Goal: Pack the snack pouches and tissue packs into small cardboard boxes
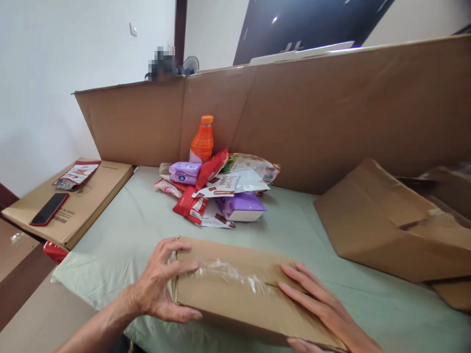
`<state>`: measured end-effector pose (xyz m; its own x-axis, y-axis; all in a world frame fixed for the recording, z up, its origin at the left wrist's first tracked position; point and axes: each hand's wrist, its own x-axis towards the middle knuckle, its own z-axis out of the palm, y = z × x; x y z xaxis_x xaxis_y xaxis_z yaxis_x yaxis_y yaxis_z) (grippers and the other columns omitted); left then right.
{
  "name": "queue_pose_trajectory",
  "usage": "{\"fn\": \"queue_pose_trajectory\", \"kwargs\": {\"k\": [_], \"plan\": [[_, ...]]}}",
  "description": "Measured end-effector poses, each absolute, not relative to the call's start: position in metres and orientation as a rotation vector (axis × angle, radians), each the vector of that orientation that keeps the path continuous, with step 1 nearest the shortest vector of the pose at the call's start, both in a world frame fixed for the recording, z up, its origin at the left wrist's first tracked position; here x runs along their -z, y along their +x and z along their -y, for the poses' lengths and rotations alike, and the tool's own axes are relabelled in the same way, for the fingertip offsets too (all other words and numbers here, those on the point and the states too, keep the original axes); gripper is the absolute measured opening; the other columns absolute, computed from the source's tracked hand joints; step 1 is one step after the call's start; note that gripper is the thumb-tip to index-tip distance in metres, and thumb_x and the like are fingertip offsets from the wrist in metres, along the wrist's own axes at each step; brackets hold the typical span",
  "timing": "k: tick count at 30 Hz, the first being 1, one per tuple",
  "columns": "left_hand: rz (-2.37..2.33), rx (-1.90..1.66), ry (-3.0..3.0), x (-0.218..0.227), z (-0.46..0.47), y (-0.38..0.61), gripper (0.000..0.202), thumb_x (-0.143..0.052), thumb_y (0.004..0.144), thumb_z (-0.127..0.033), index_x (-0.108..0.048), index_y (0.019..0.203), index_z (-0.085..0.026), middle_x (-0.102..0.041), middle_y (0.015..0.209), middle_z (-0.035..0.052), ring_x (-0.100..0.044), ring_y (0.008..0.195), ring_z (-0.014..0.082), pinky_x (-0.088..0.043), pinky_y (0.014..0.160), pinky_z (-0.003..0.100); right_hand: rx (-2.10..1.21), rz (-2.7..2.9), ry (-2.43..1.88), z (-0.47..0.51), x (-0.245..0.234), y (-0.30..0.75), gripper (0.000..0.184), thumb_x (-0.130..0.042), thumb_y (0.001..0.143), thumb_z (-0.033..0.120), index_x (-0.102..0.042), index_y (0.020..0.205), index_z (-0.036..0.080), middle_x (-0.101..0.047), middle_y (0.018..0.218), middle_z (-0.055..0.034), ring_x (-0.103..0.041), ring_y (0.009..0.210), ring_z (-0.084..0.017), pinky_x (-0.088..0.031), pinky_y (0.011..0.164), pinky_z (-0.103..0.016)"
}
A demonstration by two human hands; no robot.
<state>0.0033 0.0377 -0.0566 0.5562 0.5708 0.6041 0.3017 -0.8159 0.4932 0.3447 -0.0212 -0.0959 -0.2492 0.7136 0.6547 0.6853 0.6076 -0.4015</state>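
A brown cardboard box [235, 287] lies on the green cloth close to me, with wrinkled clear tape along its top. My left hand [162, 282] holds its left end, fingers over the top and thumb at the front edge. At the right end, my right hand [320, 309] grips the box with fingers flat across the top flaps and the thumb low at the front side. Beyond the box is a pile of packets: a red packet [189, 206], a white packet [221, 185], a purple tissue pack [245, 206] and a smaller purple pack [184, 172].
An orange bottle [202, 142] stands behind the pile, before a tall cardboard wall [331, 113]. Open cardboard boxes [382, 220] lie to the right. On the left, a flat carton [106, 184] bears a phone [49, 209] and a pouch [77, 174]. Behind the wall is a person's head [162, 66].
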Motion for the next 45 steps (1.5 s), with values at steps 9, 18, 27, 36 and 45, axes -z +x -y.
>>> {"fn": "queue_pose_trajectory", "kwargs": {"k": [9, 18, 27, 36, 45], "plan": [[-1.434, -1.160, 2.511, 0.051, 0.015, -0.096, 0.059, -0.069, 0.088, -0.040, -0.051, 0.142, -0.026, -0.045, 0.146, 0.0164, -0.047, 0.137, 0.0385, -0.050, 0.107, 0.059, -0.606, 1.837, -0.981, -0.053, 0.090, 0.224, 0.056, -0.070, 0.089, 0.054, -0.063, 0.139, 0.028, -0.038, 0.166, -0.0129, -0.041, 0.149, -0.037, -0.046, 0.115, -0.054], [-1.719, -1.178, 2.490, 0.060, 0.016, -0.115, 0.059, -0.065, 0.090, -0.026, -0.044, 0.144, -0.023, -0.031, 0.160, 0.0204, -0.036, 0.148, 0.0403, -0.046, 0.110, 0.062, -1.086, 1.592, -1.057, -0.101, 0.102, 0.158, 0.079, -0.063, 0.090, 0.065, -0.041, 0.156, 0.027, -0.044, 0.161, -0.0145, -0.046, 0.145, -0.035, -0.043, 0.116, -0.055], [-1.695, -1.369, 2.515, 0.057, -0.034, -0.122, 0.053, -0.068, 0.085, -0.027, -0.051, 0.134, -0.020, -0.046, 0.143, 0.0190, -0.050, 0.133, 0.0366, -0.050, 0.106, 0.058, -1.085, 1.575, -1.138, -0.133, 0.092, 0.135, 0.070, -0.051, 0.092, 0.071, -0.049, 0.143, 0.023, -0.062, 0.143, -0.0134, -0.049, 0.140, -0.033, -0.042, 0.115, -0.050], [-1.963, -1.612, 2.561, 0.006, -0.108, -0.189, 0.050, -0.073, 0.083, -0.034, -0.059, 0.129, -0.020, -0.051, 0.142, 0.0179, -0.053, 0.130, 0.0369, -0.046, 0.109, 0.057, -1.000, 1.728, -0.758, -0.261, 0.028, 0.033, 0.079, -0.051, 0.093, 0.069, -0.038, 0.155, 0.024, -0.054, 0.152, -0.0115, -0.046, 0.143, -0.031, -0.036, 0.120, -0.050], [-2.238, -1.474, 2.424, 0.038, -0.211, -0.257, 0.048, -0.072, 0.079, -0.041, -0.061, 0.120, -0.019, -0.057, 0.135, 0.0187, -0.054, 0.131, 0.0385, -0.040, 0.111, 0.055, -1.036, 1.884, -0.883, -0.331, 0.065, -0.075, 0.110, -0.062, 0.081, 0.074, -0.020, 0.165, 0.015, -0.020, 0.172, -0.0148, -0.015, 0.160, -0.031, -0.016, 0.130, -0.049]]}}
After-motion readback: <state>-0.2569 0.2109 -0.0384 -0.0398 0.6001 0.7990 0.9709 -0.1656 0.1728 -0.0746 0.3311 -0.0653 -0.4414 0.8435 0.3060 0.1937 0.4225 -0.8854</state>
